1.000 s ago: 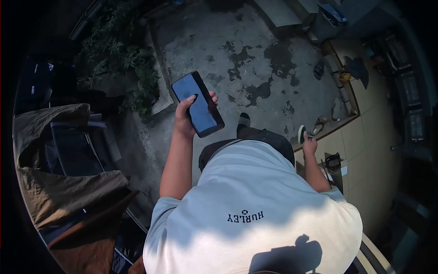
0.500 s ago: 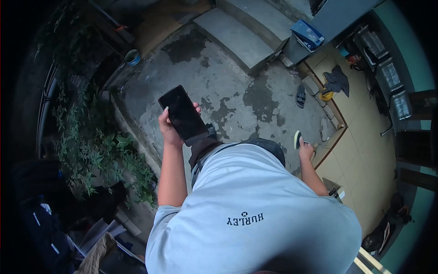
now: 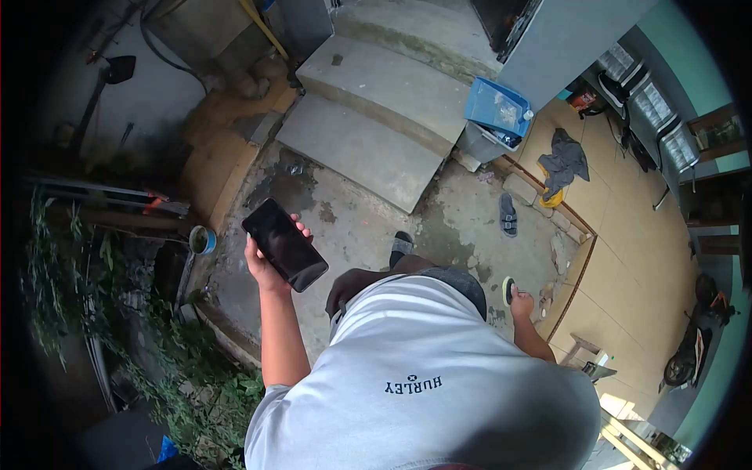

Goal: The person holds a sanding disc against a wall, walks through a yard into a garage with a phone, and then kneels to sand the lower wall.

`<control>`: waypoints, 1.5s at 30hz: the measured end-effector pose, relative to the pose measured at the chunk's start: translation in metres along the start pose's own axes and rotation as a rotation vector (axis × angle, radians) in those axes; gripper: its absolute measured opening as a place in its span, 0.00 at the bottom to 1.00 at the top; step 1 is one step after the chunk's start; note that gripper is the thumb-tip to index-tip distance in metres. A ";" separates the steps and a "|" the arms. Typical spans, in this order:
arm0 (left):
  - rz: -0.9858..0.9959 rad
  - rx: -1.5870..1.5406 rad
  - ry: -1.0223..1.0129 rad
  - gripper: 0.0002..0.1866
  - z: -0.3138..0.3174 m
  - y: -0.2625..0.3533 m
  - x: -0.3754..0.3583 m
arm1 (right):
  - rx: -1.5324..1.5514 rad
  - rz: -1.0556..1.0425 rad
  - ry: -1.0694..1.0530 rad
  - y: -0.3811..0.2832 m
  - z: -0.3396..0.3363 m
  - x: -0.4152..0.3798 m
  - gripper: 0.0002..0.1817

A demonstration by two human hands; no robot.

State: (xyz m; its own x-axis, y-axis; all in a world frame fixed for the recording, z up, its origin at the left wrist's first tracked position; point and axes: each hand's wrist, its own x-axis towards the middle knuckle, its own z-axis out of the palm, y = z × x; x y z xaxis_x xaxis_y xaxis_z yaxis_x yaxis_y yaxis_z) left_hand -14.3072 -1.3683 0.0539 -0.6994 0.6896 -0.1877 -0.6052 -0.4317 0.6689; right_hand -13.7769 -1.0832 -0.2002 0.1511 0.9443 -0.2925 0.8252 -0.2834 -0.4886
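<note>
My left hand (image 3: 265, 270) is wrapped round a black smartphone (image 3: 284, 244), its dark screen facing up toward me. The thumb lies along one long edge and the fingertips curl over the opposite edge. At my right side, low beside the hip, my right hand (image 3: 522, 303) is closed on a small dark oval object with a pale yellow-green rim (image 3: 507, 290); its exact kind I cannot tell. My foot in a dark slipper (image 3: 402, 241) shows ahead on the stained concrete.
Concrete steps (image 3: 360, 149) rise ahead. A blue basin (image 3: 495, 106) sits on a grey bin to their right. A loose sandal (image 3: 508, 215) lies near the tiled ledge, with a grey cloth (image 3: 562, 164) beyond. Leafy plants (image 3: 204, 399) and a small bucket (image 3: 202, 240) line the left.
The view has tilted up and shifted forward, showing more of the steps and the back wall. My foot has come into view ahead. Both hands keep hold of what they carry.
</note>
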 end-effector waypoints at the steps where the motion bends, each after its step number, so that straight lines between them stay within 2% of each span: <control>1: -0.003 0.004 -0.010 0.49 0.010 0.006 0.021 | -0.092 -0.040 -0.014 -0.031 0.012 0.026 0.28; 3: -0.070 -0.065 -0.043 0.50 0.029 0.021 0.065 | -0.018 -0.113 -0.050 -0.107 0.044 0.083 0.25; 4: -0.062 -0.054 -0.003 0.51 0.041 0.032 0.089 | 0.035 -0.193 -0.084 -0.159 0.055 0.109 0.24; 8: 0.027 -0.002 -0.065 0.51 0.081 0.090 0.218 | 0.195 -0.387 -0.184 -0.382 0.107 0.172 0.21; 9: 0.032 -0.010 -0.129 0.51 0.086 0.104 0.254 | 0.334 -0.493 -0.218 -0.411 0.150 0.211 0.21; 10: 0.039 -0.032 -0.162 0.50 0.094 0.118 0.291 | 0.270 -0.512 -0.201 -0.498 0.124 0.186 0.22; 11: 0.043 -0.055 -0.193 0.50 0.098 0.129 0.327 | 0.197 -0.540 -0.170 -0.540 0.140 0.204 0.26; 15: 0.074 -0.229 -0.323 0.51 0.124 0.166 0.475 | 0.296 -0.517 -0.162 -0.712 0.163 0.235 0.23; 16: 0.038 -0.268 -0.327 0.52 0.133 0.176 0.506 | 0.312 -0.441 -0.180 -0.750 0.148 0.230 0.23; 19: -0.058 -0.373 -0.382 0.54 0.168 0.209 0.589 | 0.269 -0.455 -0.046 -0.796 0.125 0.239 0.24; 20: -0.093 -0.369 -0.380 0.54 0.184 0.220 0.610 | 0.253 -0.404 -0.064 -0.801 0.110 0.237 0.24; 21: -0.128 -0.360 -0.380 0.53 0.201 0.231 0.629 | 0.243 -0.351 -0.082 -0.800 0.091 0.235 0.24; 23: -0.169 -0.348 -0.399 0.52 0.233 0.251 0.670 | 0.217 -0.294 0.012 -0.800 0.056 0.228 0.24; 25: -0.202 -0.281 -0.445 0.51 0.260 0.265 0.709 | 0.328 -0.226 0.097 -0.794 0.028 0.225 0.22; 26: -0.215 -0.292 -0.453 0.54 0.276 0.270 0.729 | 0.321 -0.211 0.131 -0.783 0.017 0.229 0.21; 29: -0.279 -0.352 -0.533 0.56 0.328 0.276 0.794 | 0.309 -0.064 0.298 -0.770 0.010 0.240 0.20; 33: -0.360 -0.315 -0.732 0.61 0.393 0.267 0.896 | 0.404 0.079 0.330 -0.797 0.018 0.257 0.21; 35: -0.366 -0.297 -0.774 0.62 0.436 0.268 0.934 | 0.263 0.119 0.280 -0.824 0.016 0.276 0.21; 36: -0.377 -0.286 -0.770 0.62 0.459 0.271 0.950 | 0.238 0.061 0.272 -0.839 0.014 0.284 0.21; 39: -0.377 -0.270 -0.784 0.62 0.533 0.289 0.991 | 0.212 0.079 0.155 -0.918 -0.023 0.296 0.21; 41: -0.401 -0.244 -0.776 0.60 0.576 0.308 1.013 | 0.219 0.036 0.145 -0.967 -0.051 0.300 0.22; 45: -0.327 -0.180 -0.808 0.57 0.647 0.344 1.063 | 0.202 0.020 0.100 -1.044 -0.092 0.324 0.21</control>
State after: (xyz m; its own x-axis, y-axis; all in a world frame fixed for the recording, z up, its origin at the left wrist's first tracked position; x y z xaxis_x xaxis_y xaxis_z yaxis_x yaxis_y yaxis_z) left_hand -15.0126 -0.4073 0.5501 -0.0408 0.9645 0.2609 -0.8259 -0.1795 0.5345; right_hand -14.5390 -0.4658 0.2902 0.2278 0.9473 -0.2253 0.6975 -0.3202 -0.6410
